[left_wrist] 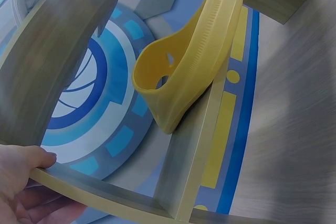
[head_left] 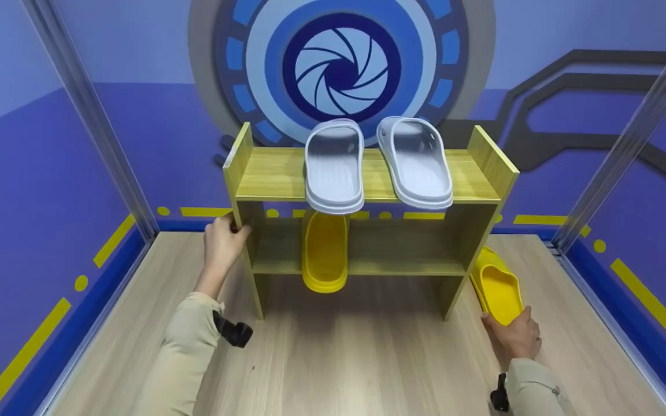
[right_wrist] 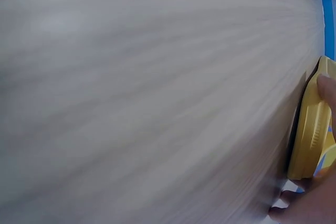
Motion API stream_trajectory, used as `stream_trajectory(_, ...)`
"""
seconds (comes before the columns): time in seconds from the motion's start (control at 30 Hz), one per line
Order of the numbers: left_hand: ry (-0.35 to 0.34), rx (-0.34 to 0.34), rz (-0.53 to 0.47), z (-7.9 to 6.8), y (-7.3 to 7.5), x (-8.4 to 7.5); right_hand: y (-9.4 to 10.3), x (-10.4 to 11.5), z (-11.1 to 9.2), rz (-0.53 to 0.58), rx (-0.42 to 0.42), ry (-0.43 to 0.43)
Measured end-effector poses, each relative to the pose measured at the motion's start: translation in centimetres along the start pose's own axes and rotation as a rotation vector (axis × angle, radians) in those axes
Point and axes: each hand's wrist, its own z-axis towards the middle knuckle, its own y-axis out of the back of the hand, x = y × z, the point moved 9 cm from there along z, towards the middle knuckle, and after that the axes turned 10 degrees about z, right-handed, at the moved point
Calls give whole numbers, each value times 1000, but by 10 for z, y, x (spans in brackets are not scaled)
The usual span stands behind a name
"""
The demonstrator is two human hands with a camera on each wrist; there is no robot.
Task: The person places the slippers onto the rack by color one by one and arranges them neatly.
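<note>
A small wooden shoe rack [head_left: 411, 268] stands at the middle of the table. My left hand [head_left: 224, 242] grips the edge of its left side panel, thumb on the inner face and fingers outside, as the left wrist view shows. On the lower shelf lies one yellow clog [head_left: 325, 254], its heel jutting past the front edge. Right of the rack, my right hand [head_left: 519, 335] holds a second yellow clog [head_left: 500, 289] by the heel end, thumb and fingers on opposite sides. That clog points away, close to the right panel. In the right wrist view it sits at the edge, partly cut off.
Two light grey clogs, a left one [head_left: 335, 173] and a right one [head_left: 420, 167], sit on the rack's top shelf, heels forward. A blue patterned wall [head_left: 136, 115] rises behind, with metal posts at both back corners. Wood-grain tabletop [head_left: 344, 370] extends in front.
</note>
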Motion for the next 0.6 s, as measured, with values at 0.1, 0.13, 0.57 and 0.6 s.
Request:
stream_trajectory(0.1,9,6,-1,0,-1,1,-1,0,0,27,1,-10)
stream_trajectory(0.13,10,4,-2,0,-1,1,-1,0,0,38,1,-11)
stream_trajectory(0.57,15,9,-9,-1,0,1,5,3,1,250,40,-43)
stream_trajectory(0.6,15,11,-9,-1,-1,1,4,3,1,266,45,-45)
